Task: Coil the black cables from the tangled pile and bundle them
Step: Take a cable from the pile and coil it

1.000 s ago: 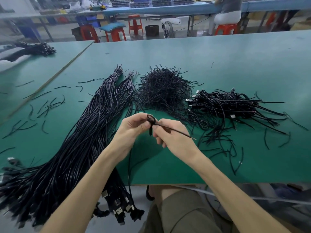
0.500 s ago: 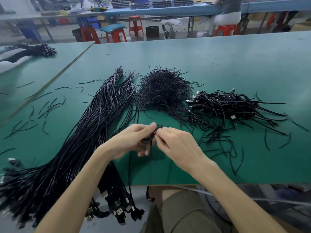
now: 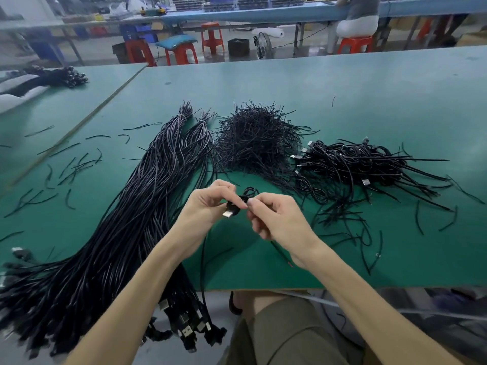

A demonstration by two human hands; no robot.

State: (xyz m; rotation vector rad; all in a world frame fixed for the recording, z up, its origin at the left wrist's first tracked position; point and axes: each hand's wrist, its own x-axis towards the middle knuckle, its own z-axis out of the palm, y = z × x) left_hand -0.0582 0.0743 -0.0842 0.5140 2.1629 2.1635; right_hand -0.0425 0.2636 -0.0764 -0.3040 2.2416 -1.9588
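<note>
My left hand (image 3: 208, 206) pinches a small coiled black cable (image 3: 249, 193) near its silver USB plug (image 3: 228, 213), above the green table (image 3: 369, 96). My right hand (image 3: 274, 217) pinches the same coil from the right side. One strand of this cable hangs down between my arms over the table's front edge. A long bundle of straight black cables (image 3: 147, 206) lies to the left and spills over the front edge. A heap of short black ties (image 3: 255, 140) sits behind my hands. Finished coiled cables (image 3: 353, 164) are piled at the right.
Loose black tie pieces (image 3: 71, 167) are scattered on the left part of the table and at the right (image 3: 419, 219). Another cable heap (image 3: 58, 77) lies on the neighbouring table. Red stools (image 3: 181, 52) and a seated person (image 3: 358, 17) are beyond the far edge.
A straight tie stuck out from my right hand a second ago; now it is gone from view. Both hands have turned the coil, and the silver plug now shows below my left fingers.
</note>
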